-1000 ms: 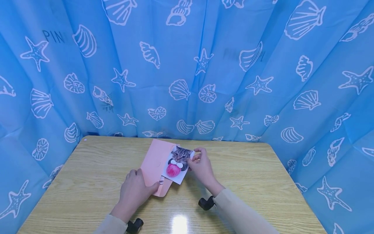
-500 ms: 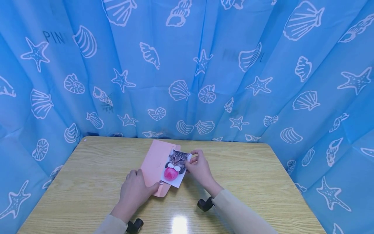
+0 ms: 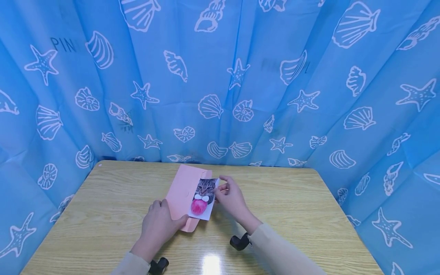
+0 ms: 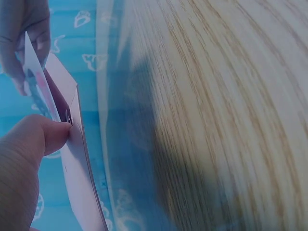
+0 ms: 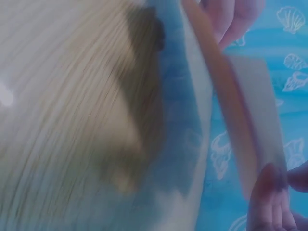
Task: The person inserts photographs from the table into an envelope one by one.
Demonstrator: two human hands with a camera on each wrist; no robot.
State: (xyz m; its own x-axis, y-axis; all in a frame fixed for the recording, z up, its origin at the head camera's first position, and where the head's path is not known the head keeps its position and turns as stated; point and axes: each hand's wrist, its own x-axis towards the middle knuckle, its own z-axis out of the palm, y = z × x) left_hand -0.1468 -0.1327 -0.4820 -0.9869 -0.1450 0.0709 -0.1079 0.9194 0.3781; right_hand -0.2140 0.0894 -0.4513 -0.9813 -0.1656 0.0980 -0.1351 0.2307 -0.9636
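Observation:
A pink paper envelope (image 3: 178, 189) is held tilted above the table. My left hand (image 3: 159, 221) grips its lower left part, the thumb (image 4: 53, 132) lying across the front at the opening. My right hand (image 3: 234, 200) pinches the right edge of a white photo card (image 3: 205, 190) with a cat and a pink ball on it. The card overlaps the right side of the envelope, along its open edge. In the left wrist view the card stands just in front of the pocket, by the thumb tip. The card's plain back (image 5: 257, 91) shows in the right wrist view.
The wooden table (image 3: 295, 214) extends around both hands. Behind it and at both sides hangs a blue curtain (image 3: 220, 80) with white shells and starfish. A black wrist camera mount (image 3: 240, 241) sits beside the right sleeve, another (image 3: 159, 265) beside the left.
My right hand has moved left, carrying the photo card further over the envelope's opening, lower, and turned more upright. The left hand and envelope have stayed almost still.

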